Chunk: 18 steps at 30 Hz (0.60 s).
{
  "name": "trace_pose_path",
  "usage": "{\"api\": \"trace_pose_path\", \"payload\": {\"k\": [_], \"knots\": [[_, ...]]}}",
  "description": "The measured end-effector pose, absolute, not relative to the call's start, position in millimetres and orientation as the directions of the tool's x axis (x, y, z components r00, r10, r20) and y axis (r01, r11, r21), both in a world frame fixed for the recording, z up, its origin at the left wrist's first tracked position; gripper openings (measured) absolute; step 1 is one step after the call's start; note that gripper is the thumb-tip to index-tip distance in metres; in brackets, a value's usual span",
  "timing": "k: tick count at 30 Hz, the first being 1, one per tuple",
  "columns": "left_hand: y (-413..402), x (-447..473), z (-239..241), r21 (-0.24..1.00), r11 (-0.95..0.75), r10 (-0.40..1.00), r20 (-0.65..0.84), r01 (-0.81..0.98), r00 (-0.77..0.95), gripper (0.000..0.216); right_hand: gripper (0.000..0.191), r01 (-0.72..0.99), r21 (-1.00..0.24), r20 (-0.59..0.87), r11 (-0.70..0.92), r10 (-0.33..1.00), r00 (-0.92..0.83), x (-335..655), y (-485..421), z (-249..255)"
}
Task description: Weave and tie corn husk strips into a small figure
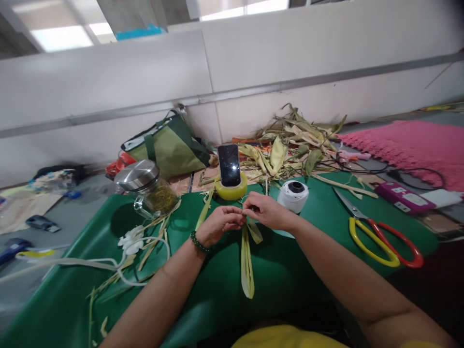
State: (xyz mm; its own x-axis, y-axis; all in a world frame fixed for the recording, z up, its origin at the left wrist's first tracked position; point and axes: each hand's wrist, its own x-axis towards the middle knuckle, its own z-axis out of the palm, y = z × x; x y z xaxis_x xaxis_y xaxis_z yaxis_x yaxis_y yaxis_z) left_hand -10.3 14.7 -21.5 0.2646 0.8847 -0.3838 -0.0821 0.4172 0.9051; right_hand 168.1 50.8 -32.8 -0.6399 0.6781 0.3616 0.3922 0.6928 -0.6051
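My left hand (pixel 222 225), with a dark green bead bracelet (pixel 199 243) at the wrist, pinches the top of a corn husk (pixel 247 268). Folded and pale green, the husk hangs down over the green mat (pixel 286 285). Fingertips of my right hand (pixel 267 210) meet the left ones and close at the husk's top, where a shorter husk piece (pixel 255 232) sticks out. The exact grip between the fingers is hidden. Just beyond my right hand stands a spool of white thread (pixel 293 195). A phone (pixel 229 166) leans upright in a yellow tape roll (pixel 231 189).
Scissors (pixel 373 232) with yellow and red handles lie at right, near a purple box (pixel 404 197). A glass jar (pixel 159 195), white cable (pixel 90 262) and husk scraps are at left. Behind lie a green bag (pixel 174 147), a husk pile (pixel 297 133) and pink cloth (pixel 409 147).
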Motion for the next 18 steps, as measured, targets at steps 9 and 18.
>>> {"api": "trace_pose_path", "payload": {"k": [9,18], "knots": [[13.7,-5.5,-26.3,0.956,0.29,0.923,-0.29,0.039,0.252,0.029,0.012,0.409,-0.617,0.324,0.672,0.691,-0.646,165.5,49.7,-32.5],[12.6,-5.7,-30.8,0.965,0.241,0.924,-0.262,0.105,0.279,0.038,0.012,0.4,-0.62,0.311,0.675,0.679,-0.665,165.5,51.2,-30.6]]}}
